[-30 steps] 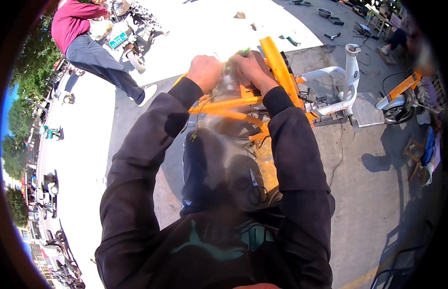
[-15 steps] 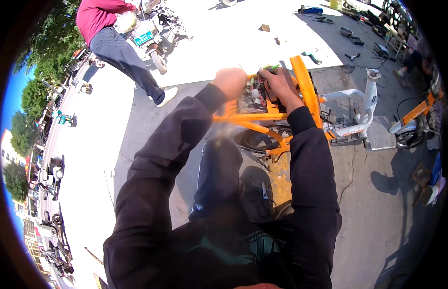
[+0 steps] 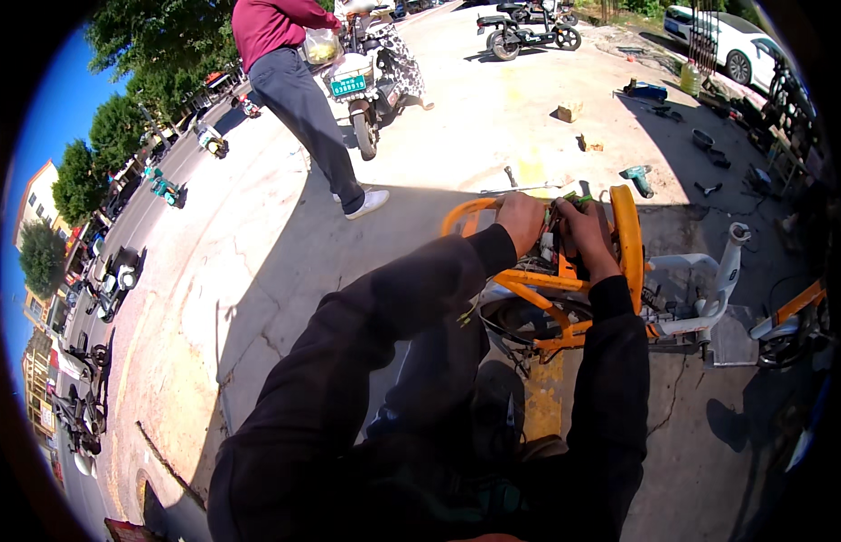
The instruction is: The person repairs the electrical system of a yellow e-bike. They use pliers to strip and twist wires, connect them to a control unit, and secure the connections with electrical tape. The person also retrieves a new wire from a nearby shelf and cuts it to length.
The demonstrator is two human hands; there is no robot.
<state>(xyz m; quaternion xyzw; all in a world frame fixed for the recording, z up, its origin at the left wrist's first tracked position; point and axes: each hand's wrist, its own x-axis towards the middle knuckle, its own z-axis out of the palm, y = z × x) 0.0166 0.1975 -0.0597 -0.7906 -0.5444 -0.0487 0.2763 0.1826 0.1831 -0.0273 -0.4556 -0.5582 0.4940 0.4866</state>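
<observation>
An orange and white electric bike frame [image 3: 630, 237] stands in front of me, its orange rear part under my hands. My left hand [image 3: 522, 221] is closed at the top of the orange part, its fingertips turned toward the right hand; what it pinches is too small to make out. Close beside it, my right hand [image 3: 586, 237] is closed too, with the thumb and fingers bent over the wiring. Something bright green [image 3: 579, 196] shows at its fingertips. White connectors [image 3: 547, 244] and wires sit between the hands, partly hidden. Thin wires with yellowish ends [image 3: 467, 316] dangle below my left sleeve.
A person in dark trousers [image 3: 303, 108] stands beside a parked scooter [image 3: 353, 86] at far left. On the ground beyond the frame lie a teal power drill [image 3: 637, 179], a wrench [image 3: 511, 177] and a bowl [image 3: 702, 138]. Another orange frame [image 3: 789, 309] is at right.
The view has tilted upward, so the bike frame sits lower and further right. My left hand, blurred before, has come closer to my right hand over the wiring.
</observation>
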